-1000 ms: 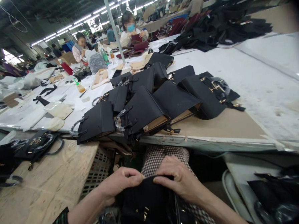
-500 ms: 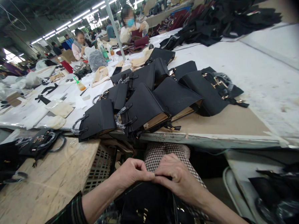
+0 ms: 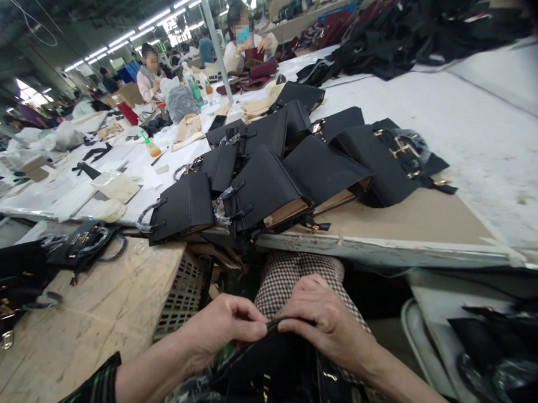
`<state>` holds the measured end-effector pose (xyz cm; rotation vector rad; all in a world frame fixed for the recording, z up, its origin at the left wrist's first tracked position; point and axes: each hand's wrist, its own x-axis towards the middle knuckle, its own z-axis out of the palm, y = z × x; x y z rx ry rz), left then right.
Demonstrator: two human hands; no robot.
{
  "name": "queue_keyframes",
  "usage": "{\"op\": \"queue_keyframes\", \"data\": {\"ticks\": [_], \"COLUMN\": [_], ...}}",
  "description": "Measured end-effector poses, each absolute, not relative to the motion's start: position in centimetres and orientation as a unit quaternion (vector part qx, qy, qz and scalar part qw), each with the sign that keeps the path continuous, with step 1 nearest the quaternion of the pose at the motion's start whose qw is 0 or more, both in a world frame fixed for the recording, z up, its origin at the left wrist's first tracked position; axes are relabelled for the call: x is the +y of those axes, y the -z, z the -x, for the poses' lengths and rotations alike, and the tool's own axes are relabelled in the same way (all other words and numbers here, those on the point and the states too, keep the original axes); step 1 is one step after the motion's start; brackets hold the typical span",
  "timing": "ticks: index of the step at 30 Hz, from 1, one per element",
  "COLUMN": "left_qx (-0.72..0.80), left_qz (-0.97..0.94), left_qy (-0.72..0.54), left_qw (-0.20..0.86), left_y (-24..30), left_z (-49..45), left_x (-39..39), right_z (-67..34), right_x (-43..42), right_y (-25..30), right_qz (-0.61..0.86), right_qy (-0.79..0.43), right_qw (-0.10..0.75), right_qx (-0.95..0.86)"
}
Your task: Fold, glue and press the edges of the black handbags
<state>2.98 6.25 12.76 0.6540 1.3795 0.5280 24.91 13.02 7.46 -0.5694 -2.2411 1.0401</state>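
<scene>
A black handbag [image 3: 278, 375] with gold fittings rests on my lap, over checked cloth [image 3: 300, 278]. My left hand [image 3: 239, 320] pinches the bag's top edge between thumb and fingers. Just to its right, my right hand [image 3: 313, 307] grips the same edge, thumb in front and fingers curled behind. A narrow stretch of dark edge shows between the two hands. Clear plastic wrap covers a part at the bag's lower left. The bag's lower portion runs out of the frame.
Several black handbags [image 3: 268, 189] lie on the white table [image 3: 487, 148] ahead. More bags sit on the wooden surface [image 3: 116, 300] at left, above a plastic crate [image 3: 184, 296]. Black pieces [image 3: 511, 351] lie at lower right. Two co-workers sit across the table.
My left hand has shifted slightly left, leaving a small gap between the hands along the bag's edge. My right hand keeps its grip. The camera view has shifted a little.
</scene>
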Motion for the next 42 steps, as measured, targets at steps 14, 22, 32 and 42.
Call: {"op": "queue_keyframes", "data": {"ticks": [14,22,32,42], "left_qx": [0.641,0.651,0.624,0.672], "left_qz": [-0.354,-0.501,-0.522,-0.568], "left_qy": [-0.266,-0.243,-0.227,-0.289], "left_qw": [0.627,0.516,0.535,0.378], "left_y": [-11.7,-10.7,-13.0,-13.0], "left_z": [-4.0,-5.4,-2.6,-1.5], "left_x": [5.3,7.8,5.6,0.5], "right_z": [-24.4,-24.3,-24.2,-24.8], "right_x": [12.6,12.4,13.1,14.5], "right_y": [-7.6,-7.3,-6.8,-6.4], "right_qz": [0.211,0.237,0.255,0.284], "right_qy": [-0.375,-0.35,-0.364,-0.356], "right_qw": [0.292,0.305,0.279,0.249], "right_qx": [-0.854,-0.853,-0.851,-0.855]}}
